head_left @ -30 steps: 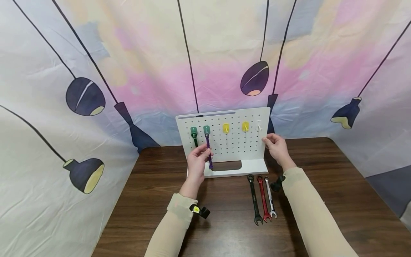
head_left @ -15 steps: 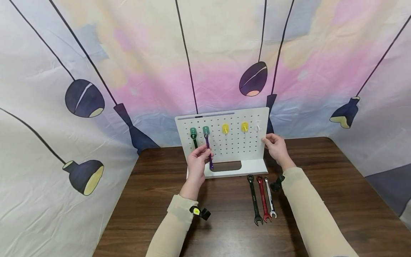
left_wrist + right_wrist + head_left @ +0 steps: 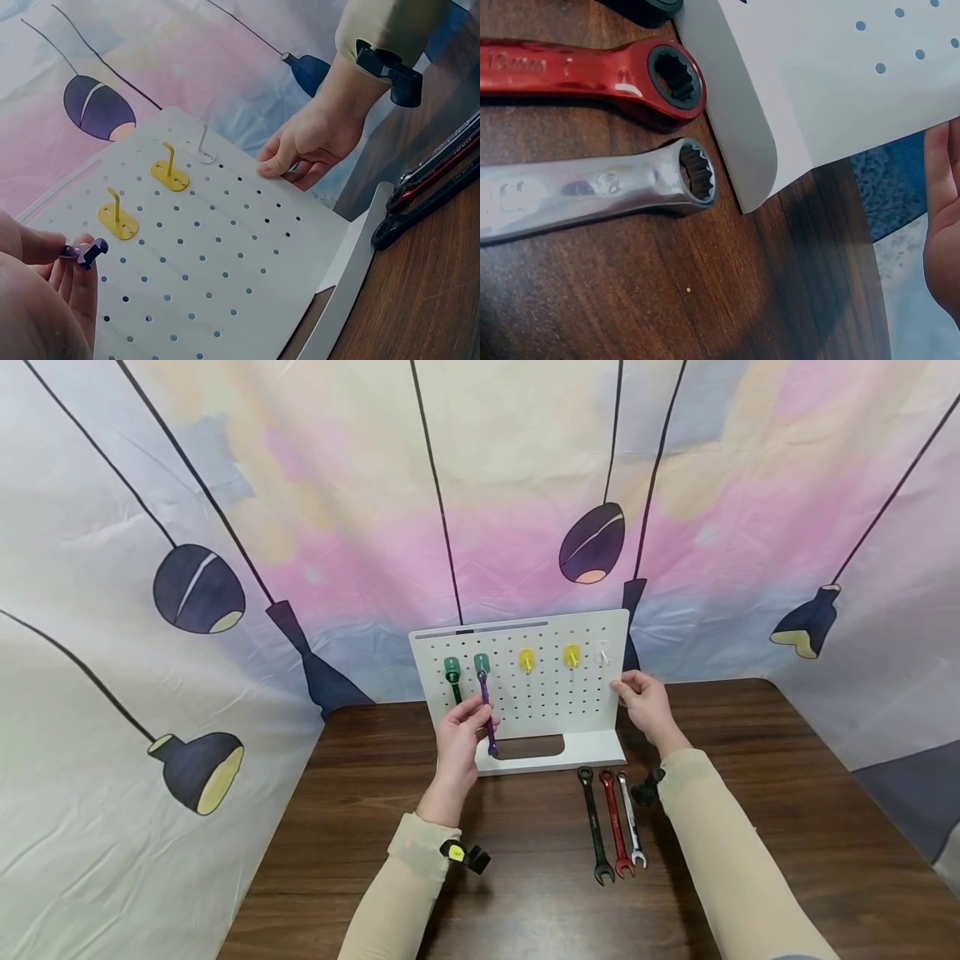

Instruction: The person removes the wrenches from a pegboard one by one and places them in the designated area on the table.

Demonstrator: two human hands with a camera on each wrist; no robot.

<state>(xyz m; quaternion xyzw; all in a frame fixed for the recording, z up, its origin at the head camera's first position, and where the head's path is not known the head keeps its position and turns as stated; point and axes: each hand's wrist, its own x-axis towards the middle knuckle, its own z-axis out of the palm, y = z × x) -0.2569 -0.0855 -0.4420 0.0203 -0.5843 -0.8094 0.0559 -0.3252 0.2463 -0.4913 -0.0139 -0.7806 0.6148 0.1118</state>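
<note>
My left hand (image 3: 459,742) pinches a purple wrench (image 3: 486,714) between thumb and fingers. The wrench's ring end overlaps the second green hook (image 3: 482,662) on a white pegboard (image 3: 551,702). To its left, a dark green wrench (image 3: 456,688) hangs from another green hook (image 3: 452,665), its lower part hidden behind my hand. In the left wrist view the purple wrench's open end (image 3: 91,253) points toward the camera. My right hand (image 3: 647,706) grips the pegboard's right edge between thumb and fingers.
Two yellow hooks (image 3: 527,660) and a clear hook (image 3: 603,653) stick out from the board's right part. On the wooden table (image 3: 525,893), in front of the board, lie a black wrench (image 3: 595,827), a red wrench (image 3: 616,827) and a silver wrench (image 3: 632,822). Behind hangs a patterned cloth (image 3: 360,527).
Both hands hold almost still, the left on the purple wrench at the green hook, the right on the board's edge. The view has shifted very slightly.
</note>
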